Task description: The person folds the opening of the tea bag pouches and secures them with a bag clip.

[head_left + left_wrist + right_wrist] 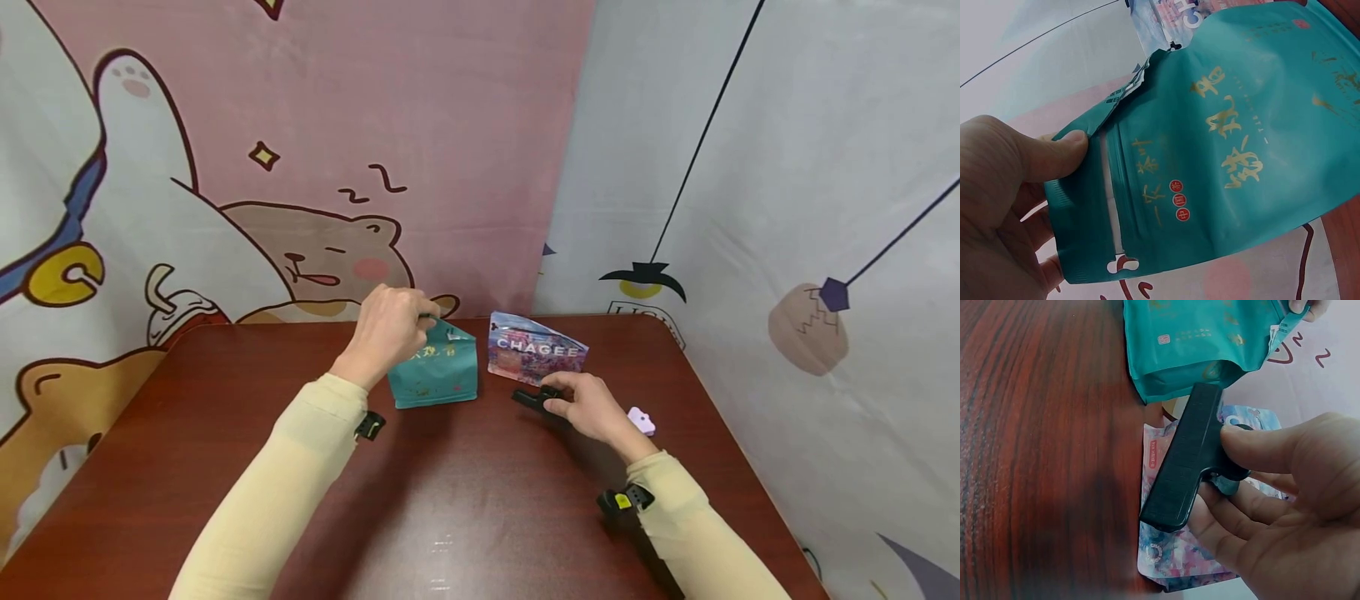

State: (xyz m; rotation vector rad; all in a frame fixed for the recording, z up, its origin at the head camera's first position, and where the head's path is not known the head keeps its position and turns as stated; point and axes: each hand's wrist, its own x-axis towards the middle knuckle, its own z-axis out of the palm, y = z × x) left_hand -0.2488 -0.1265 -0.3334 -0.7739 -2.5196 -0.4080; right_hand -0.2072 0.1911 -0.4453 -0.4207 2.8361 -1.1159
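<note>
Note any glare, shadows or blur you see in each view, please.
Head view: pale glare with small bright streaks low on the tabletop, soft shadows beside the left sleeve and right sleeve; left wrist view: the teal pouch is sharp enough to show its large print; right wrist view: the black clip is clearly outlined, the tabletop darker toward the bottom.

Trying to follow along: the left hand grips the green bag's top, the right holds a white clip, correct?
Almost: the clip in the right hand is black, as the right wrist view shows. The left hand grips the green bag at its top.
</note>
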